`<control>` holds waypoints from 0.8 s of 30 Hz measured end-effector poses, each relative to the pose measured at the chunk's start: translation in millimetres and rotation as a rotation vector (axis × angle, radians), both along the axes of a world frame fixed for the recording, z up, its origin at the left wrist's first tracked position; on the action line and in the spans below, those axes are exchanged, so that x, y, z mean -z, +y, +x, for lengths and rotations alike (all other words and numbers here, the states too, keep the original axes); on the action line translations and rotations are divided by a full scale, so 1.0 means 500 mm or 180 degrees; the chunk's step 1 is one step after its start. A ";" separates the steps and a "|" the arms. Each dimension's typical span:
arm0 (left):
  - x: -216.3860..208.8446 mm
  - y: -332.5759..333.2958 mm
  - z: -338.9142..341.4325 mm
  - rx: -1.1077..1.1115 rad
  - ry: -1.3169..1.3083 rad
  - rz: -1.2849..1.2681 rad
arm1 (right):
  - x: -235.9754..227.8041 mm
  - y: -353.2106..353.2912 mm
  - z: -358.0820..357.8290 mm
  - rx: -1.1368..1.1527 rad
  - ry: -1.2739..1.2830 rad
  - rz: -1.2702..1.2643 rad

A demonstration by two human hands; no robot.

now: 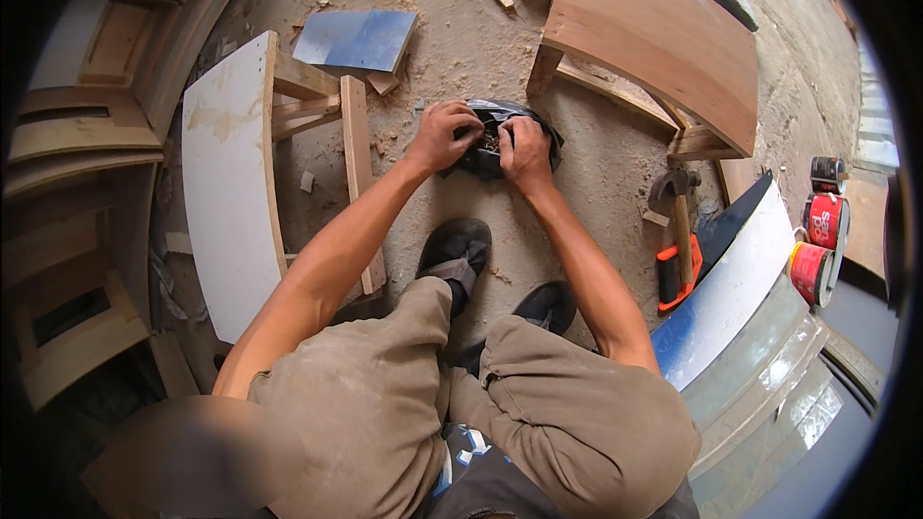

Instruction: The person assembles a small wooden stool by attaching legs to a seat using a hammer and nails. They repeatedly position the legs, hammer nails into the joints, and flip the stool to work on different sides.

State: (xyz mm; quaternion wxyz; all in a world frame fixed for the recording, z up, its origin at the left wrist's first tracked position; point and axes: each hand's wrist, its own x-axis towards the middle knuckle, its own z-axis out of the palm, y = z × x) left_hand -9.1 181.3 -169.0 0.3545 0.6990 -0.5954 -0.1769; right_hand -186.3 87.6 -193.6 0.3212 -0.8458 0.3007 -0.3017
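Now | my L hand + R hand curled at blk bag mouth | pinch: can't tell | hammer off to R

A: How do we find the arms?
B: We see the left forearm and right forearm, both bare, converging forward between bent, spread knees.
A: And the hands?
B: We note the left hand and right hand near each other but apart, backs up, fingers curled inward; some fingertips are hidden.
A: The feet?
B: We observe the left foot ahead of the right foot.
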 end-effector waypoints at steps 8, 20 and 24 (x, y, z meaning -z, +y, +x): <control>-0.023 -0.006 0.005 -0.0256 0.0215 0.0075 | -0.032 -0.001 -0.004 0.0150 -0.0526 0.0817; -0.123 -0.102 -0.077 0.0462 0.1666 0.0665 | -0.115 -0.030 -0.063 0.0700 -0.0704 0.1579; -0.132 -0.137 -0.119 0.0550 0.1706 0.0677 | -0.128 -0.040 -0.113 0.0803 -0.0801 0.1638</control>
